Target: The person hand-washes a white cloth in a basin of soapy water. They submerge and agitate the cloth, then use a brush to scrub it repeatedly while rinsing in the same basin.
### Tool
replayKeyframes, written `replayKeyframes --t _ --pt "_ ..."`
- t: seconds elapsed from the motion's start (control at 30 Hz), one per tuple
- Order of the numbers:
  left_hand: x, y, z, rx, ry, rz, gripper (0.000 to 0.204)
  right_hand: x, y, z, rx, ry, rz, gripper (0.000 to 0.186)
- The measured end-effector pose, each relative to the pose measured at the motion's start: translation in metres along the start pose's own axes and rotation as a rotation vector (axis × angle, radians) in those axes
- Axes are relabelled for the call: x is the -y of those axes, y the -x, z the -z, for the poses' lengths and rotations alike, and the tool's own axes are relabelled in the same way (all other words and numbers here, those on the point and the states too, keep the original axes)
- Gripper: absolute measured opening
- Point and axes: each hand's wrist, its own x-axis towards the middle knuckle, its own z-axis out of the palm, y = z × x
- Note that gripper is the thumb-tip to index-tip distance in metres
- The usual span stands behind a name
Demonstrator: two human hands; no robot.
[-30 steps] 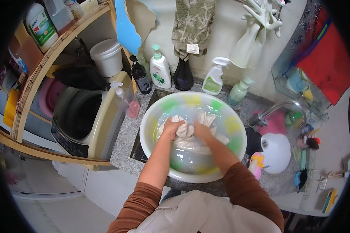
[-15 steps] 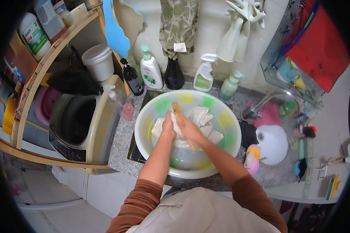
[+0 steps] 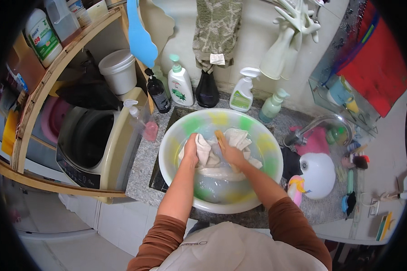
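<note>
A large pale plastic basin [image 3: 176, 192] with green and yellow patches holds cloudy water and wet off-white cloth [image 3: 237, 137]. On the basin's left side my left hand [image 3: 191, 149] is closed on a bunched fold of this cloth. My right hand [image 3: 230, 152], a short gap to the right, grips a long yellow-brown, wooden-looking tool [image 3: 219, 137]. Its far end sticks out past my fingers and its underside is hidden. More cloth lies under and beyond the right hand, partly in the water.
Behind the basin stand a black pump bottle [image 3: 158, 92], a white pump bottle [image 3: 181, 86], a spray bottle [image 3: 243, 92] and a green pump bottle [image 3: 272, 106]. A faucet [image 3: 319, 121] and white round item [image 3: 318, 176] are right; an open washing machine [image 3: 115, 144] is left.
My hands have moved apart; before, they were close together over the cloth. The left hand now lifts a fold, and the tool in my right hand has shifted right and nearer. The view has shifted slightly.
</note>
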Motion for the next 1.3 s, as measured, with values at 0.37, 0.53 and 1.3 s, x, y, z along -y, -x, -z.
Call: replayKeyframes --t 0.37,0.53,1.3 --pt "0.018 -0.036 0.032 -0.193 -0.045 -0.152 0.039 -0.017 0.006 -0.016 -0.047 -0.338 0.444 0.054" --pt "0.021 -0.02 0.001 -0.135 0.175 0.092 0.045 0.04 0.083 0.011 -0.005 -0.153 0.403 0.051" --pt "-0.004 -0.01 0.008 0.073 0.228 0.192 0.045 -0.028 0.004 -0.022 0.098 0.147 0.068 0.058"
